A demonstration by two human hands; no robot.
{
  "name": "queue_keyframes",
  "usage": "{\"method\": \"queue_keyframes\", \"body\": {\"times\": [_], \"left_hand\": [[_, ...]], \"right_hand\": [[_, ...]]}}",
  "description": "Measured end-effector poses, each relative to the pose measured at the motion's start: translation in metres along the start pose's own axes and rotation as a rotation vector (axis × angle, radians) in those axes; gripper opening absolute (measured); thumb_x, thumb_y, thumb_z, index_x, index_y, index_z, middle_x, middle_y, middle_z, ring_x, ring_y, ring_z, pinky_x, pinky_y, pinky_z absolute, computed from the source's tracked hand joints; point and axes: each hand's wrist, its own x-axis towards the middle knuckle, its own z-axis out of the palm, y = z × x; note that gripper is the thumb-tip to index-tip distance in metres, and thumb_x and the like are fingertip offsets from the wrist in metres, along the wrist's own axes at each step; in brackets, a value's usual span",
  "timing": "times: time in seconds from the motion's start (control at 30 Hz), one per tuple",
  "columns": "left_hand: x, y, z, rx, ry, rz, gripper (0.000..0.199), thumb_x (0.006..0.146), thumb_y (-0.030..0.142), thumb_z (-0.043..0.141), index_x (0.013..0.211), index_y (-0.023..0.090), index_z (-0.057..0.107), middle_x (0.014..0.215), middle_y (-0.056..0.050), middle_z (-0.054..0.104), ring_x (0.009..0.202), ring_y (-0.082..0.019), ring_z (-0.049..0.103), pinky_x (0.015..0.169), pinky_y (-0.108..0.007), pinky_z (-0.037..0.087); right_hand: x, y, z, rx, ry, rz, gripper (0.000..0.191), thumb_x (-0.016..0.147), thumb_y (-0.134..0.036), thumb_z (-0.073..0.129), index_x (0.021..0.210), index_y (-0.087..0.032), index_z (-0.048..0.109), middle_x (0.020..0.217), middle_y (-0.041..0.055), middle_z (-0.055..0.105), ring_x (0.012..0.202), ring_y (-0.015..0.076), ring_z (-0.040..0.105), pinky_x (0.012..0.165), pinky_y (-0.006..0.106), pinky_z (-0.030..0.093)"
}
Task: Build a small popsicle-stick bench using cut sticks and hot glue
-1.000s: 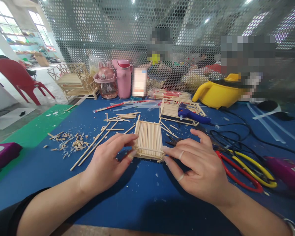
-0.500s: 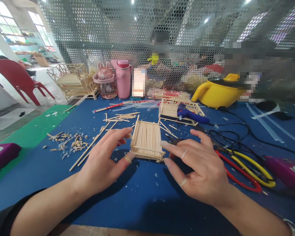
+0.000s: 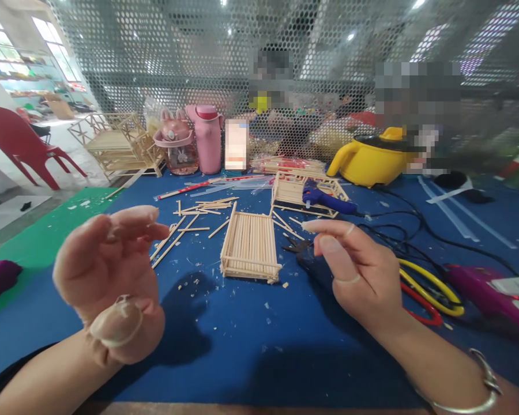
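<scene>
A small model of wooden sticks [image 3: 251,245], with a slatted bed and low side rails, rests on the blue tabletop between my hands. Neither hand touches it. My left hand [image 3: 116,282] is raised to the left with the palm turned inward, fingers bent but apart and nothing in them. Finger covers show on its thumb. To the right of the model hovers my right hand [image 3: 363,265]. Its index finger points left, the thumb is apart from it, and no object shows between them. Beneath that hand lie dark-jawed pliers [image 3: 298,246], partly hidden.
Behind the model, a blue glue gun [image 3: 328,200] lies on another stick frame [image 3: 285,193]. Loose sticks [image 3: 216,204] are scattered at left. Yellow-handled pliers [image 3: 432,288] and cables lie right. A pink bottle [image 3: 208,141], phone [image 3: 236,144] and yellow pot [image 3: 372,161] stand behind.
Both hands have moved away from the stick model, the left one to the left and turned palm inward, the right one now less spread. The model stays on the table; the view has shifted slightly.
</scene>
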Motion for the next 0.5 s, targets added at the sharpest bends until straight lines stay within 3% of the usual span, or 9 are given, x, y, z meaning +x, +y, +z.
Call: {"method": "queue_keyframes", "body": {"times": [0.1, 0.17, 0.3, 0.4, 0.5], "left_hand": [[0.000, 0.000, 0.002, -0.242, 0.129, -0.021, 0.046, 0.085, 0.052, 0.036, 0.131, 0.045, 0.032, 0.127, 0.001, 0.046, 0.114, -0.026, 0.047, 0.088, -0.051, 0.048], [0.001, -0.001, 0.002, -0.352, 0.114, -0.039, 0.046, 0.081, 0.039, 0.055, 0.125, 0.040, 0.045, 0.121, 0.000, 0.052, 0.106, -0.023, 0.053, 0.090, -0.048, 0.048], [0.006, -0.008, 0.000, -0.348, 0.088, -0.032, 0.049, 0.081, 0.025, 0.060, 0.125, 0.040, 0.045, 0.121, -0.001, 0.052, 0.103, -0.019, 0.054, 0.093, -0.045, 0.046], [0.011, -0.017, -0.003, -0.289, 0.143, -0.048, 0.046, 0.083, 0.027, 0.058, 0.124, 0.039, 0.044, 0.122, 0.000, 0.053, 0.102, -0.019, 0.055, 0.091, -0.044, 0.047], [0.018, -0.025, 0.000, -0.232, 0.176, -0.077, 0.040, 0.086, 0.031, 0.052, 0.125, 0.035, 0.042, 0.122, 0.000, 0.053, 0.102, -0.018, 0.055, 0.088, -0.043, 0.047]], "right_hand": [[0.004, -0.001, 0.000, 0.120, 0.075, 0.046, 0.023, 0.089, -0.029, 0.047, 0.108, -0.023, 0.059, 0.075, 0.0012, 0.060, 0.065, 0.0142, 0.057, 0.063, 0.029, 0.046], [0.011, 0.001, -0.005, 0.193, 0.211, 0.025, 0.029, 0.087, -0.027, 0.052, 0.116, -0.023, 0.054, 0.086, 0.0047, 0.062, 0.077, 0.0173, 0.061, 0.070, 0.032, 0.048], [0.030, 0.016, -0.024, 0.178, 0.440, -0.012, 0.029, 0.081, -0.020, 0.062, 0.109, -0.022, 0.057, 0.089, 0.0080, 0.062, 0.085, 0.0224, 0.063, 0.080, 0.039, 0.048], [0.038, 0.032, -0.034, 0.171, 0.439, 0.036, 0.012, 0.083, -0.023, 0.060, 0.095, -0.022, 0.063, 0.086, 0.0088, 0.062, 0.082, 0.0232, 0.063, 0.076, 0.039, 0.048], [0.038, 0.041, -0.032, 0.193, 0.387, 0.090, 0.012, 0.086, -0.024, 0.055, 0.094, -0.022, 0.064, 0.072, 0.0051, 0.059, 0.065, 0.0170, 0.056, 0.064, 0.034, 0.046]]}}
